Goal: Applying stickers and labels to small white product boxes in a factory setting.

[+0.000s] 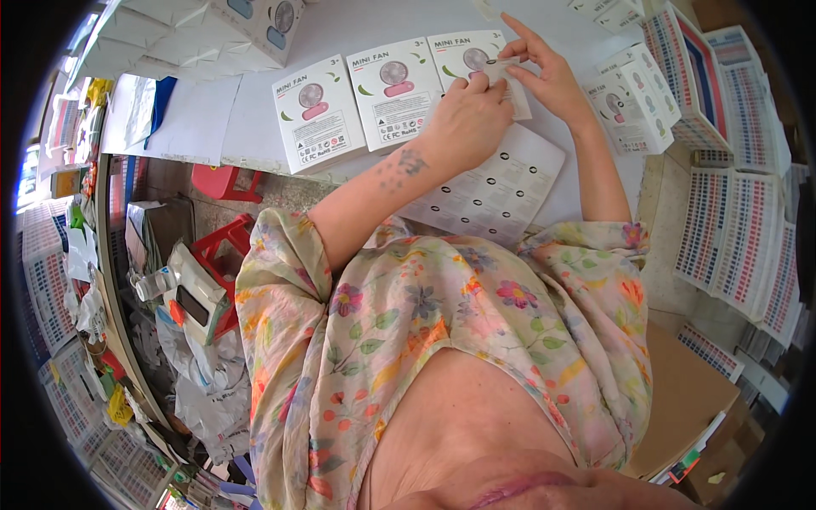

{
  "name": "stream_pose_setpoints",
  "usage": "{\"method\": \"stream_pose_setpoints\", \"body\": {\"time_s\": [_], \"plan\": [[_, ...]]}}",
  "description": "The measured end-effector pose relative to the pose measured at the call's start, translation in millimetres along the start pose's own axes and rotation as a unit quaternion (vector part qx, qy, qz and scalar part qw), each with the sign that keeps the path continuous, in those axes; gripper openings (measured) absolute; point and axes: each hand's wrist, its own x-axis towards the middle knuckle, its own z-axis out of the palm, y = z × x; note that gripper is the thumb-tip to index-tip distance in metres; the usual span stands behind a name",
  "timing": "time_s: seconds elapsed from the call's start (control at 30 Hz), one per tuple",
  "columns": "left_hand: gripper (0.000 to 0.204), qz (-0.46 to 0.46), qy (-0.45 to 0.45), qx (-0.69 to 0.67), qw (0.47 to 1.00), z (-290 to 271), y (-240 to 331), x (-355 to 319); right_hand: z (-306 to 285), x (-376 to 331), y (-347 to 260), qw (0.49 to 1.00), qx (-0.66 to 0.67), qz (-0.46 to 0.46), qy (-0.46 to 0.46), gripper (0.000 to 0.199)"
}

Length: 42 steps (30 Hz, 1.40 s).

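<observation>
Three white mini-fan boxes lie side by side on the table: a left box (319,115), a middle box (393,93) and a right box (450,53). My left hand (476,115) rests over the right box, its fingers curled together; what they may hold is hidden. Beside it, my right hand (544,76) pinches the edge of a small pale sticker (500,68) with thumb and a finger, its index finger stretched out. The sticker is over the right box's upper part. Beneath my left wrist lies a sheet of stickers (497,191), each with a small dark oval mark.
More fan boxes (633,98) stand at the right table edge, and another group (255,30) at the far left. Stacks of printed sheets (739,229) lie to the right. A red stool (225,246), a phone (192,304) and plastic bags (208,382) are at lower left.
</observation>
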Motion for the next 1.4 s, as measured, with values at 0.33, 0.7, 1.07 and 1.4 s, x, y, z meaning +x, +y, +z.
{"method": "stream_pose_setpoints", "body": {"time_s": [0.33, 0.7, 1.07, 1.4], "plan": [[0.022, -0.008, -0.018, 0.010, 1.000, -1, 1, -1, 7, -15, -9, 0.982, -0.146, -0.018, 0.116, 0.085], [0.023, 0.000, -0.093, -0.073, 0.993, 3, -15, 7, 18, 4, 24, 0.978, 0.104, 0.161, 0.088, 0.090], [0.019, -0.014, -0.023, 0.002, 1.000, -45, 14, -52, 24, 21, -21, 0.992, 0.005, 0.034, 0.118, 0.027], [0.016, -0.065, 0.010, 0.004, 0.998, -51, 1, -77, 65, 40, -25, 0.995, 0.031, 0.064, -0.074, 0.016]]}}
